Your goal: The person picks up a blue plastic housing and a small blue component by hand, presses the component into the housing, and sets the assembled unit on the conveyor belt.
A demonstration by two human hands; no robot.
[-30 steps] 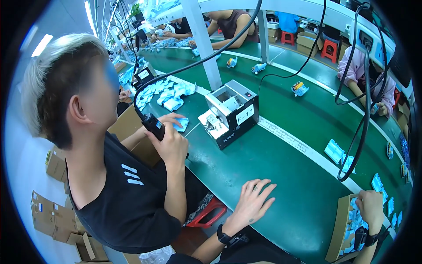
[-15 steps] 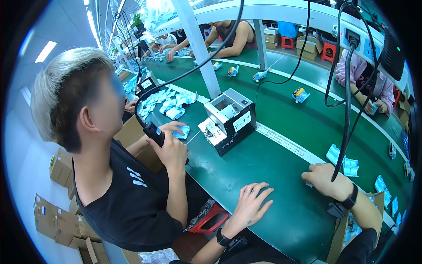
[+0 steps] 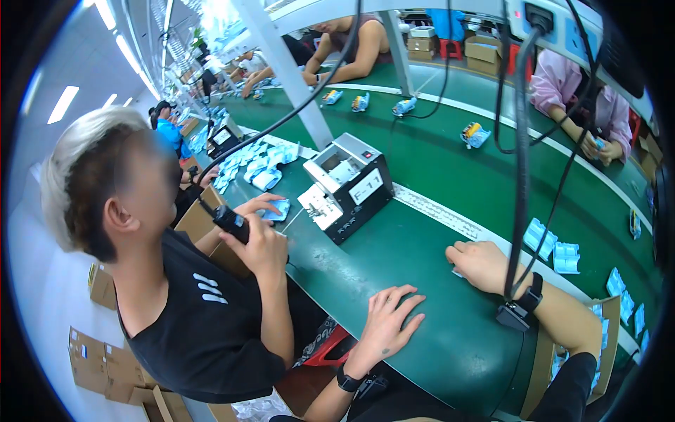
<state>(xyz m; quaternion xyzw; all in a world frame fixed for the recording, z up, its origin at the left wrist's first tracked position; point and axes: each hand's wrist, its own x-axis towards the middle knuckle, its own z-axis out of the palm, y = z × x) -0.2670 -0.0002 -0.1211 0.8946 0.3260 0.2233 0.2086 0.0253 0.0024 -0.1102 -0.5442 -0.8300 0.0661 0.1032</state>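
My left hand (image 3: 392,323) rests on the green tabletop (image 3: 365,260) with its fingers spread, holding nothing. Further right, my right hand (image 3: 485,267) is closed, knuckles up, low over the table. A small pale edge (image 3: 455,273) shows under its fingers; what it belongs to is hidden. Beyond my hands stands a black and silver tabletop machine (image 3: 348,186) with an open top and a white label. At my left, a person in a black T-shirt (image 3: 204,309) grips a black corded handheld device (image 3: 230,224); their other hand touches a light-blue piece (image 3: 276,209).
A green conveyor (image 3: 436,169) behind a pale rail carries light-blue shells (image 3: 567,257) and yellow-and-blue parts (image 3: 474,135). An open carton (image 3: 609,330) of blue pieces sits beside my right forearm. Black cables (image 3: 519,176) hang before my right arm. Blue pieces (image 3: 260,165) lie piled beyond the machine.
My right hand has slid left across the table, still closed. My left hand stays spread on the tabletop. The whole view has shifted slightly.
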